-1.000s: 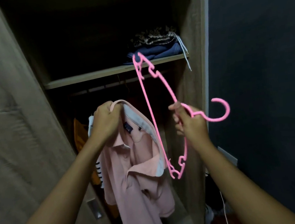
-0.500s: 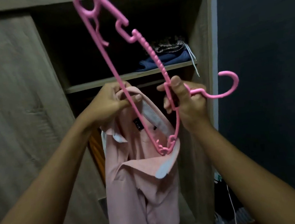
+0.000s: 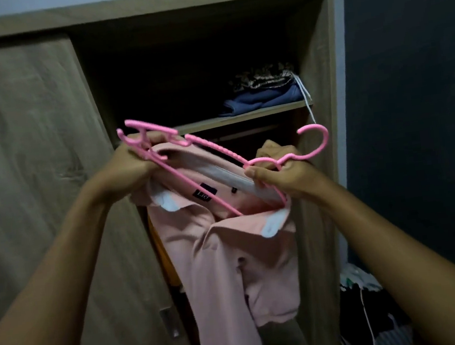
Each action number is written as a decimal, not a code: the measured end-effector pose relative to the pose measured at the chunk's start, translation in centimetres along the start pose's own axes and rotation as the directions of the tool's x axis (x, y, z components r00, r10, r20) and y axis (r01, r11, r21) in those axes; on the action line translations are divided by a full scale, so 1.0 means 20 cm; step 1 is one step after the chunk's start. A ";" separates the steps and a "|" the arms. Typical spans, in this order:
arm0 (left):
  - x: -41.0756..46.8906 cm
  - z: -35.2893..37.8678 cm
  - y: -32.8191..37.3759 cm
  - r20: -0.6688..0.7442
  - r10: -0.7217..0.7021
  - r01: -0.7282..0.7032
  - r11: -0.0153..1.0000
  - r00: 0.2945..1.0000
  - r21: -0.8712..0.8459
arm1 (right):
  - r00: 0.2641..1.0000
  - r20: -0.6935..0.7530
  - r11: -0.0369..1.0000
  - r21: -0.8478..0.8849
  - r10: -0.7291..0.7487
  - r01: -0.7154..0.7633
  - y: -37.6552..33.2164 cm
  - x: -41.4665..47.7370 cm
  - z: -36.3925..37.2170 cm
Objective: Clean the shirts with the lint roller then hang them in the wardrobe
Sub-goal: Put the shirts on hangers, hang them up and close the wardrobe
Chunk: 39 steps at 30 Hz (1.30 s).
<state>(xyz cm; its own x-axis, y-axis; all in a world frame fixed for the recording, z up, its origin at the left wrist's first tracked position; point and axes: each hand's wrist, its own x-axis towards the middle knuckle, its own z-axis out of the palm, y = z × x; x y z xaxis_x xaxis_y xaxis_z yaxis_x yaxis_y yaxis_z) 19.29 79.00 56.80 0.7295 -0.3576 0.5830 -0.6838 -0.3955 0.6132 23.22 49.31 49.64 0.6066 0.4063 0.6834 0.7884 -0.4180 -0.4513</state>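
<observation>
The left hand [image 3: 126, 169] is squeezing the pink shirt [image 3: 230, 257] collar and one end of the pink hanger [image 3: 212, 148], in front of the open wardrobe [image 3: 320, 76]. The right hand [image 3: 283, 177] is gripping the hanger by its hook. The shirt is looking soft and floppy, so holding the collar is probably best, while the thin hanger is looking light and stiff.

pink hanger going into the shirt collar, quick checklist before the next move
1. Right hand grips the hanger at its neck: ok.
2. Left hand holds the shirt collar and the hanger's far end: ok.
3. One hanger end inside the collar: ok.
4. Other end inside: not ok, it is out by the left hand.
5. Hook free: ok.
6. Rail has room: cannot tell, too dark.
</observation>
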 end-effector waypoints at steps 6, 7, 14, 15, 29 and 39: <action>-0.09 -0.09 -0.10 -0.051 -0.171 0.174 0.863 0.984 0.474 | 0.957 0.237 0.966 -0.234 0.169 -0.113 0.03 -0.02 -0.17; -0.09 -0.09 -0.14 -0.093 -0.193 0.213 0.827 0.977 0.521 | 0.943 0.258 0.953 -0.269 0.210 -0.139 0.05 -0.03 -0.18; -0.10 -0.02 -0.17 -0.160 -0.341 0.362 0.685 0.926 0.632 | 0.869 0.359 0.926 -0.289 0.341 -0.243 0.03 -0.02 -0.22; -0.11 -0.01 -0.16 -0.167 -0.343 0.369 0.692 0.924 0.620 | 0.850 0.387 0.923 -0.285 0.356 -0.257 0.04 -0.02 -0.24; -0.04 0.19 0.01 -0.163 -0.264 0.308 0.861 0.951 0.405 | 0.904 0.320 0.947 -0.242 0.285 -0.212 -0.10 0.06 -0.12; -0.11 0.21 0.08 -0.053 -0.281 0.270 0.827 0.958 0.493 | 0.924 0.255 0.943 -0.247 0.286 -0.224 -0.06 0.17 0.07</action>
<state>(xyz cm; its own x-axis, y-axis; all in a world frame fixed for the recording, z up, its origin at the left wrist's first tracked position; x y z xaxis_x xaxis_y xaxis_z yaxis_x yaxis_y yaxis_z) 16.67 75.57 54.16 0.8906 -0.1867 0.4147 -0.3633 -0.8406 0.4018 24.51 52.34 51.64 0.8120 0.4628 0.3556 0.5822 -0.6857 -0.4369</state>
